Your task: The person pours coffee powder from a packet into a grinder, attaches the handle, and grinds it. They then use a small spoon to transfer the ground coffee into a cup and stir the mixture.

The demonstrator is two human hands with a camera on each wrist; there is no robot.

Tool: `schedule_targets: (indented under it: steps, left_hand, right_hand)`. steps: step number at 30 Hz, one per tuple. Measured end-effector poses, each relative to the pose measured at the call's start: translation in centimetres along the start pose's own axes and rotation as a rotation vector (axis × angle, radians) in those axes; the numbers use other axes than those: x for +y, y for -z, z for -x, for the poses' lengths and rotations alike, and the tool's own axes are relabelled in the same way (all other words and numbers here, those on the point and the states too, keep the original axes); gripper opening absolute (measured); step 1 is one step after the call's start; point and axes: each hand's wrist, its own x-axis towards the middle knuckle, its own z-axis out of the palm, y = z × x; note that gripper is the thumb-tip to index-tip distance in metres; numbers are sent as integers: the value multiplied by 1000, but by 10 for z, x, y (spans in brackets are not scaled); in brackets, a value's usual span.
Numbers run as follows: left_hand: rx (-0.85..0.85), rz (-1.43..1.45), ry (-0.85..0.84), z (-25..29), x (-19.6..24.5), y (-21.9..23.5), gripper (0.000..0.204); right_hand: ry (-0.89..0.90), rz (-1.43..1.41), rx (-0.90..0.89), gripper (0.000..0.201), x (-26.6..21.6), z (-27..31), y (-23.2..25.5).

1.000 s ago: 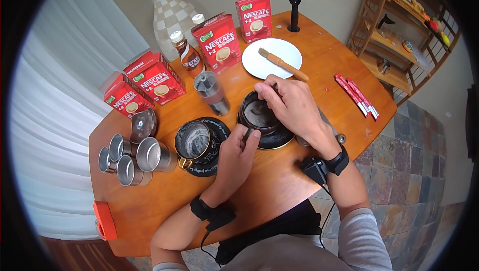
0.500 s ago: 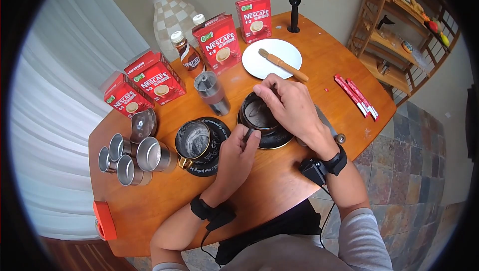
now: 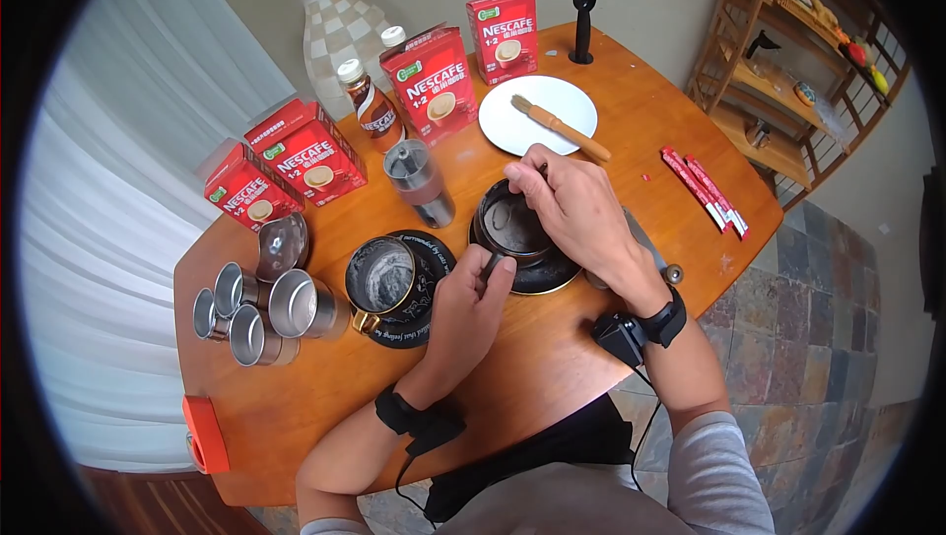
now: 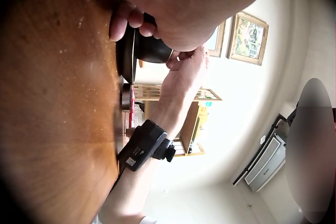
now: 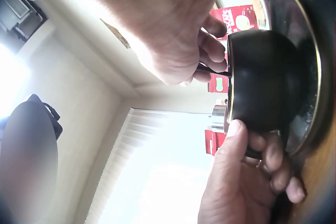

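Note:
A black cup (image 3: 512, 225) with a thin gold rim stands upright on a dark gold-edged saucer (image 5: 310, 40). My left hand (image 3: 468, 313) grips the cup's handle, its thumb up near the rim in the right wrist view. Above the cup's far right side, my right hand (image 3: 581, 210) pinches a thin dark stick-like utensil (image 5: 212, 70) that reaches in over the rim; its lower end is hidden. Dark contents show inside the cup. Left of my left hand, a second black cup (image 3: 380, 279) with a gold handle sits on a lettered saucer (image 3: 431, 269).
Behind the cups stand a grinder (image 3: 418, 183), bottles (image 3: 372, 106) and red boxes (image 3: 431, 87). A brush (image 3: 560, 127) lies on a white plate (image 3: 512, 131). Several metal cups (image 3: 301, 305) are at left, red sachets (image 3: 705, 190) at right, with a dark round-ended tool (image 3: 641, 239) beside my right wrist.
My right hand has shifted very slightly over the cup, still pinching the utensil. My left hand keeps its grip on the handle, and the cup stays in place.

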Motion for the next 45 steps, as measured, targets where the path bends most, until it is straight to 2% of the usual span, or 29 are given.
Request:
schedule_targets:
  steps: [7, 13, 31, 37, 45]
  left_hand:
    - [60, 49, -45, 0, 0, -5, 26]
    - [3, 0, -16, 0, -2, 0, 24]
    - [-1, 17, -6, 1, 1, 0, 25]
    - [-2, -5, 9, 1, 2, 0, 22]
    - [13, -14, -11, 1, -1, -2, 21]
  right_hand:
    - [0, 9, 2, 38, 1, 0, 0]
    - [-7, 15, -19, 39, 2, 0, 0]
    - [-37, 12, -15, 36, -3, 0, 1]
    - [23, 26, 6, 33, 2, 1, -3]
    - [80, 76, -62, 31, -7, 5, -2]
